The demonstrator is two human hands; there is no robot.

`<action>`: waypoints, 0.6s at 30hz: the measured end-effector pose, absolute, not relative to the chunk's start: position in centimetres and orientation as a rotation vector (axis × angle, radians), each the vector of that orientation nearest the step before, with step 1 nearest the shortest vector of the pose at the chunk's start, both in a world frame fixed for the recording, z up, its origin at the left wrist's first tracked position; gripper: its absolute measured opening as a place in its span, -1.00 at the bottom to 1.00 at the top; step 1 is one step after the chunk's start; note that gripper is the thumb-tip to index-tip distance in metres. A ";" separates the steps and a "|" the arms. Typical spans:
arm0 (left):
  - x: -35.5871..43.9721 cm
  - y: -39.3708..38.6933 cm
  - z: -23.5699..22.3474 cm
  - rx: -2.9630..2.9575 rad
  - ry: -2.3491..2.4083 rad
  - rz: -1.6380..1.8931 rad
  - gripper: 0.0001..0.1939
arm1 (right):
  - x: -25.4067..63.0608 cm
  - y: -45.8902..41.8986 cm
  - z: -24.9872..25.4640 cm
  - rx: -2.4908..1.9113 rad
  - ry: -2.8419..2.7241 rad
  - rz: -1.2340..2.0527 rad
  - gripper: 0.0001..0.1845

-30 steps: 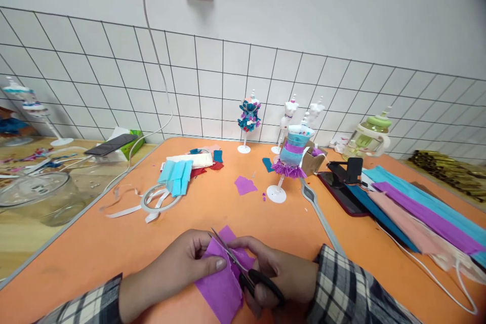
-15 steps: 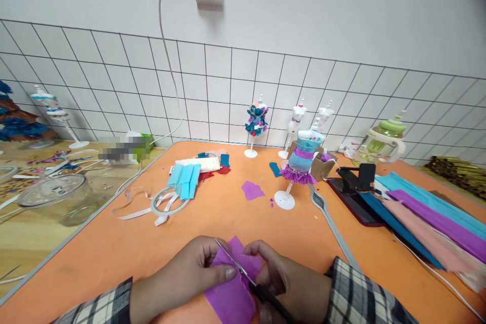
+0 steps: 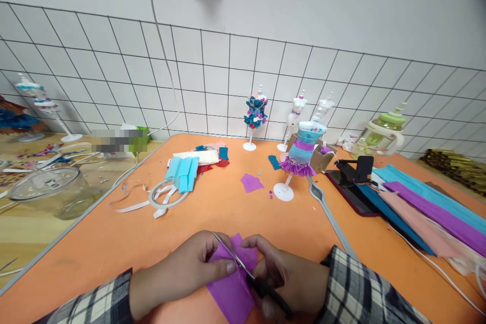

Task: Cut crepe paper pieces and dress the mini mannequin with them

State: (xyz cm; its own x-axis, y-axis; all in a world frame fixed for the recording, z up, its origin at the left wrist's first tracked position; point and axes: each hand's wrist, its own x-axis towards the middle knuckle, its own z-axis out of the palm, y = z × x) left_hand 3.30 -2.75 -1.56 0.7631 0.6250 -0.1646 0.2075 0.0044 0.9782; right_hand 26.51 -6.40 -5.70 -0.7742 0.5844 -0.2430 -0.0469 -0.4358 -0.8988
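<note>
My left hand (image 3: 186,268) pinches a piece of purple crepe paper (image 3: 231,293) at the near edge of the orange table (image 3: 114,243), thumb on top. My right hand (image 3: 292,281) grips black-handled scissors (image 3: 246,273), whose blades lie across the paper and point up-left. Both hands meet over the paper. Plaid sleeves cover both forearms.
A small mannequin in a blue and purple paper dress (image 3: 299,154) stands mid-table, with others (image 3: 255,116) behind it. Purple scrap (image 3: 251,182), folded blue paper (image 3: 182,173), tape ring (image 3: 165,196), phone on a stand (image 3: 351,182), crepe sheets (image 3: 429,207), green-lidded jug (image 3: 379,136), glass jar (image 3: 53,190).
The hands stay together on the purple paper, with the scissors working along it. The view has shifted slightly; nothing else on the table has moved.
</note>
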 end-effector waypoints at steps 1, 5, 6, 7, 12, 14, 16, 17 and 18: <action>3.3 -2.8 -1.6 1.569 0.681 0.370 -0.49 | 26.5 -6.4 -5.8 -0.742 -1.389 2.249 0.04; 3.3 -2.7 -1.7 1.560 0.690 0.369 -0.47 | 26.6 -6.5 -5.5 -0.804 -1.407 2.249 -0.07; 3.2 -2.7 -1.8 1.560 0.712 0.376 -0.46 | 26.6 -6.5 -5.4 -0.828 -1.409 2.244 -0.09; 3.2 -2.7 -1.8 1.562 0.730 0.385 -0.45 | 26.5 -6.5 -5.2 -0.837 -1.409 2.234 -0.09; 3.2 -2.8 -1.8 1.580 0.755 0.359 -0.47 | 26.5 -6.5 -4.9 -0.779 -1.414 2.211 -0.08; 3.2 -2.9 -1.8 1.577 0.778 0.367 -0.46 | 26.5 -6.5 -4.9 -0.817 -1.420 2.213 -0.14; 3.2 -2.9 -1.7 1.575 0.768 0.374 -0.45 | 26.6 -6.4 -5.0 -0.822 -1.407 2.208 -0.15; 3.2 -2.9 -1.7 1.579 0.752 0.369 -0.45 | 26.7 -6.3 -5.1 -0.798 -1.395 2.215 -0.13; 3.2 -2.9 -1.7 1.582 0.735 0.357 -0.46 | 26.7 -6.3 -5.1 -0.766 -1.380 2.228 -0.11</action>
State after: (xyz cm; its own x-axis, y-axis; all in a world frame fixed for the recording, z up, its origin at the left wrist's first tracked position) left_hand 3.23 -2.90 -1.67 0.7452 0.6397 -0.1885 0.2470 -0.0022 0.9690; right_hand 26.74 -6.26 -5.10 -0.7660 0.5976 -0.2369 -0.0541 -0.4272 -0.9026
